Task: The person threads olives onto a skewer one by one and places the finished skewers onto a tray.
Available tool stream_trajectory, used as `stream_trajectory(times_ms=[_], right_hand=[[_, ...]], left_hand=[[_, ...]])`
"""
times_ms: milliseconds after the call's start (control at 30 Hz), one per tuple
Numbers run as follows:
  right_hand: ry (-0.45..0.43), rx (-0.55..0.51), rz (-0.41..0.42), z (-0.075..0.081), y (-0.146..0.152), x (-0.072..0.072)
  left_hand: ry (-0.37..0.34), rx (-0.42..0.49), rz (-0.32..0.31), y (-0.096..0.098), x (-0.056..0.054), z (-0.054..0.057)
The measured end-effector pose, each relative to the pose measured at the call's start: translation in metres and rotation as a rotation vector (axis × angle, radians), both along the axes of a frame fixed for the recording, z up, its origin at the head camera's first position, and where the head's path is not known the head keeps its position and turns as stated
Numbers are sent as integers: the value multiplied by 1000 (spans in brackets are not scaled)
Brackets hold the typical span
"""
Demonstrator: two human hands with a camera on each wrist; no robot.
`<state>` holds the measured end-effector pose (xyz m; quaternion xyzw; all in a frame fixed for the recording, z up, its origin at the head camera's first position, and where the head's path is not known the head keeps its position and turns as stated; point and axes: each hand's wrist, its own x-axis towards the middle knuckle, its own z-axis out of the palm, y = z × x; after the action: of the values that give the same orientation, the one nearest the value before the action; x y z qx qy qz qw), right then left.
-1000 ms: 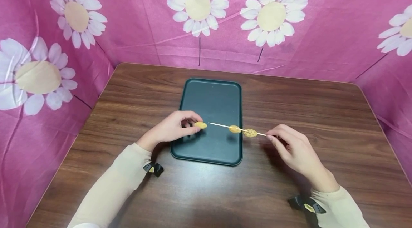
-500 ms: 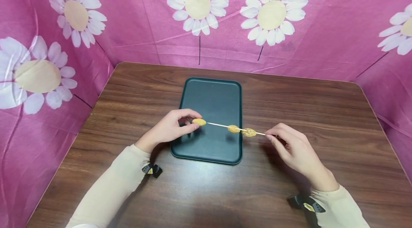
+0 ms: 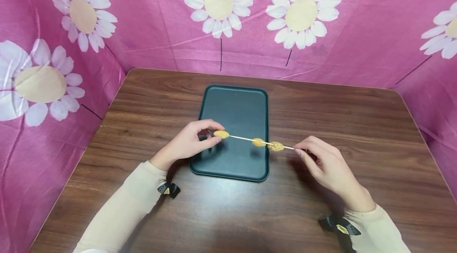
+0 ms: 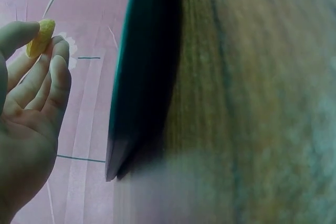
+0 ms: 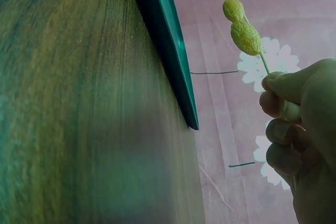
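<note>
Over the dark green tray [image 3: 232,165], my left hand [image 3: 191,140] pinches a small yellow oval piece of food [image 3: 221,134] between thumb and fingers. The tip of a pale wooden skewer [image 3: 240,138] meets the right end of this piece. My right hand [image 3: 330,167] pinches the other end of the skewer, to the right of the tray. Two more yellow oval pieces are threaded on it: a smoother one [image 3: 258,142] and a wrinkled, speckled one [image 3: 276,146] nearer my right hand. In the right wrist view the wrinkled piece [image 5: 245,38] sits just beyond my thumb.
The tray lies on a brown wood-grain table [image 3: 339,114]. Pink cloth [image 3: 150,27] with white daisies hangs behind the table and at its sides. Black straps with small devices hang at both wrists.
My left hand has raised its yellow piece slightly, and the gap between that piece and the skewer's tip has closed. The skewer has shifted a little to the left with my right hand.
</note>
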<state>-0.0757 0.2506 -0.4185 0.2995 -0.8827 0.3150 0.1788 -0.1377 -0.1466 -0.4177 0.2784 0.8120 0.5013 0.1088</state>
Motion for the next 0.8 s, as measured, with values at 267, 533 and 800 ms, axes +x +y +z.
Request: stream_trajectory(times_ms=[267,533,800], right_hand=[[-11,-8,3,-4,-3,3],[-7,-11,-7,-2,-1,1],[-2,-6,-6,1,-1,-3]], left_hand=[[-24,13,3,-3,4,-1],[15,-11,-9,-2,-1,-1],[18,-11,10,-4,-2,0]])
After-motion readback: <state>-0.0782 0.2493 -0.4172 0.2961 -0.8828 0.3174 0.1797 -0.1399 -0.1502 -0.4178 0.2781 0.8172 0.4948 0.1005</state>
